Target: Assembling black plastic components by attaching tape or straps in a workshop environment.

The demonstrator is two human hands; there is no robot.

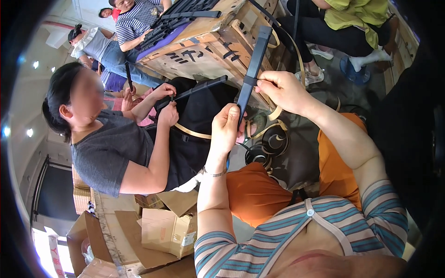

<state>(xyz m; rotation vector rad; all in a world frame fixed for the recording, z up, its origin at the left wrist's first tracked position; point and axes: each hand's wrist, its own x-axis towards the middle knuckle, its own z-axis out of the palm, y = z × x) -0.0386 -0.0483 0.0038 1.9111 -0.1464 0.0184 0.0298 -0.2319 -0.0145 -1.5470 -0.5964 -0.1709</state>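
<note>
A long, flat black bar (256, 54) slants up and away in front of me. My left hand (226, 126) is closed around its lower end, thumb lying along the top face. Partway up, a narrow dark band (250, 81) crosses the bar. My right hand (283, 92) pinches at the right edge of the bar beside this band, thumb and fingertips together. A tan strip (276, 113) shows just below my right hand; I cannot tell whether it joins the band.
At my left a seated person (116, 153) works on a similar black bar (204, 87). Ahead stands a wooden crate (185, 60) piled with black bars. Rolls of dark tape (275, 139) lie by my knees. Cardboard boxes (164, 231) sit lower left; another person (352, 23) sits far right.
</note>
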